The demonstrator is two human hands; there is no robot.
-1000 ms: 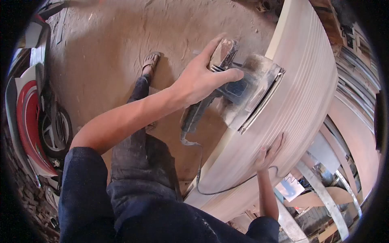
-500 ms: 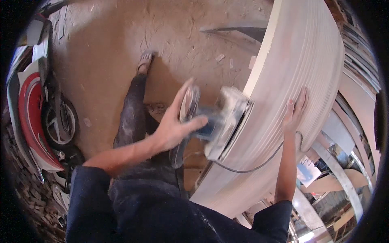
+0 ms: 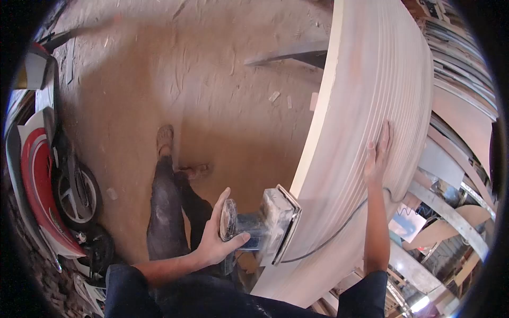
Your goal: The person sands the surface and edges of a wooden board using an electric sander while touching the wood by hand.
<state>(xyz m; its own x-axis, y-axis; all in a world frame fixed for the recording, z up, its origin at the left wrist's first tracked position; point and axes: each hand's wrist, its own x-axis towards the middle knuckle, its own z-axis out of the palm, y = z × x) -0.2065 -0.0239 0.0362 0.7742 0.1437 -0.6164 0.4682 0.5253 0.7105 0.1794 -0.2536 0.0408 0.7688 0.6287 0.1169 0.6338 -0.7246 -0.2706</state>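
Observation:
My left hand [image 3: 218, 238] is closed around the rear grip of a dusty power sander [image 3: 277, 220], thumb along its body. The sander is tipped on its side, its flat pad facing the large pale wooden panel [image 3: 366, 90]. That pad is at the panel's left side, near my body; I cannot tell whether it presses on the wood. Fine parallel grooves run along the panel's curved face. My right hand [image 3: 377, 159] lies on this face, fingers stretched out, holding nothing. A dark power cord [image 3: 339, 233] runs from the sander across the panel, passing near my right wrist.
A red and white motorbike [image 3: 40, 185] stands at the left. Stacked boards and curved strips [image 3: 456, 63] fill the right side. A dark curved piece [image 3: 291, 55] lies on the dusty floor [image 3: 212, 106] beyond, among small wood scraps. My feet are on the floor left of the panel.
My left hand and the sander have moved back toward my body along the panel. The whole view has shifted. My right hand stays spread on the panel.

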